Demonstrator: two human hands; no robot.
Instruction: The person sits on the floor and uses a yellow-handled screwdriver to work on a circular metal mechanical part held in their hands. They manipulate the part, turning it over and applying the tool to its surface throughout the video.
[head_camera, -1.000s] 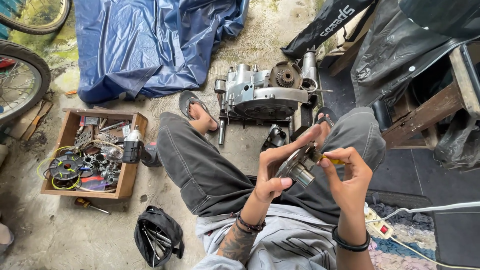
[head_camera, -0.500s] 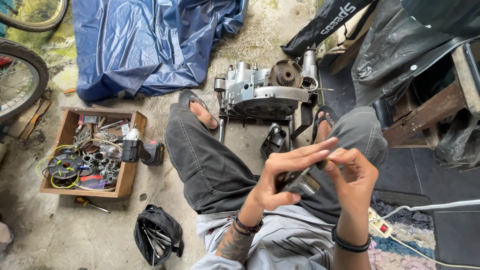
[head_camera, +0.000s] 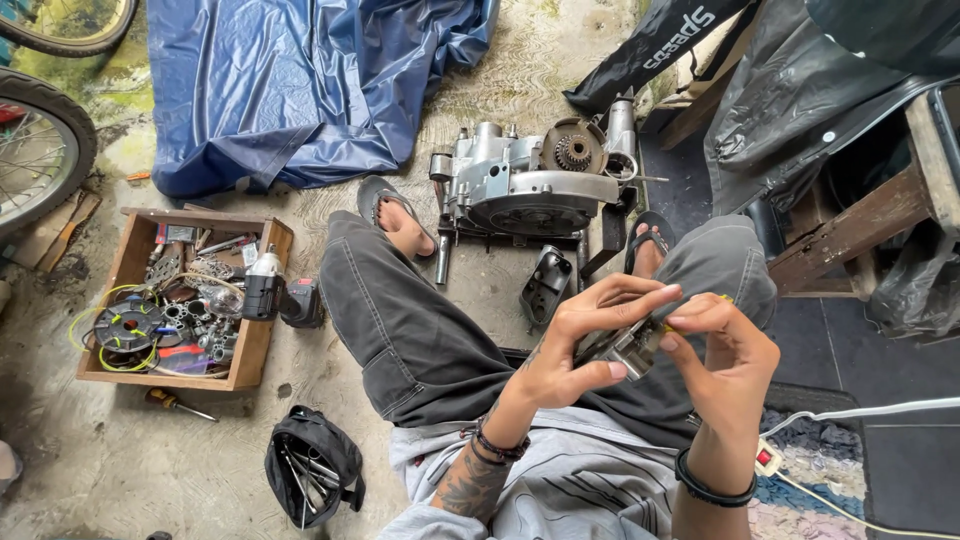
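Observation:
Both hands meet over my lap and grip one small grey metal engine part. My left hand wraps it from the left, thumb underneath and fingers stretched across the top. My right hand pinches its right end; a sliver of something yellow shows by the fingertips. Most of the part is hidden by my fingers. On the concrete floor ahead of my feet sits a silver engine block on a dark stand, with a gear showing on top.
A wooden box of loose parts and wires stands at left, a cordless power tool leaning on its edge. An open black tool pouch, a screwdriver, a dark cover, a blue tarp and a bicycle wheel surround me.
My hands have closed in over the metal part and turned it; it showed between the fingers a second ago and is now mostly covered. The hands sit slightly lower over my lap.

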